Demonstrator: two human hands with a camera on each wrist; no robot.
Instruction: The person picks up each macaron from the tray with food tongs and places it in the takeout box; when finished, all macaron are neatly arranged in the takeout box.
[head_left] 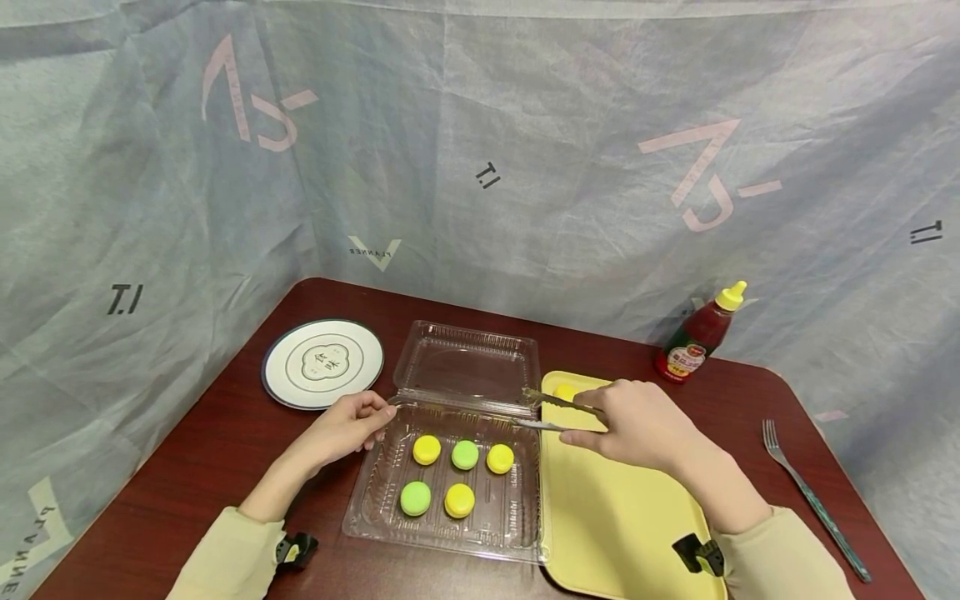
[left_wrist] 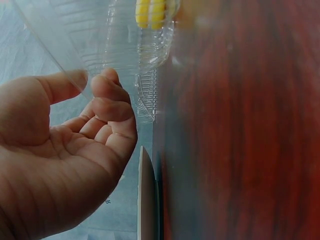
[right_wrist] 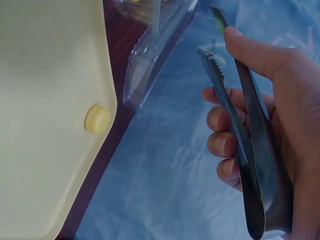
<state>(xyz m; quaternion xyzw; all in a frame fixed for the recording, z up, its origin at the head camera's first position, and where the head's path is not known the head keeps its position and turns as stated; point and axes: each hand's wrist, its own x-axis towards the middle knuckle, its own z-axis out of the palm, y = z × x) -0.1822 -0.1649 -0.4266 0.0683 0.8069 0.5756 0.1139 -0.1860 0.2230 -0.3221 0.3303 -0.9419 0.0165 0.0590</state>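
My left hand (head_left: 347, 431) pinches the left rim of a clear plastic clamshell box (head_left: 495, 542) between thumb and fingers, as the left wrist view shows. The box lies with its lid (head_left: 468, 367) folded back, away from me. Inside sit three yellow macarons (head_left: 427, 450) and two green macarons (head_left: 465, 455), in two rows. My right hand (head_left: 647, 423) grips metal tongs (right_wrist: 252, 145). Their serrated tips stand apart with nothing between them, over the box's far right corner. Another yellow macaron (right_wrist: 98, 119) lies on the yellow tray (head_left: 611, 517), near its far edge.
A white plate (head_left: 352, 350) with a dark blue rim stands at the far left. At the back right is a red sauce bottle (head_left: 697, 337) with a yellow cap. A fork (head_left: 813, 500) lies near the right edge of the table (head_left: 210, 450). Grey cloth (head_left: 465, 183) hangs behind.
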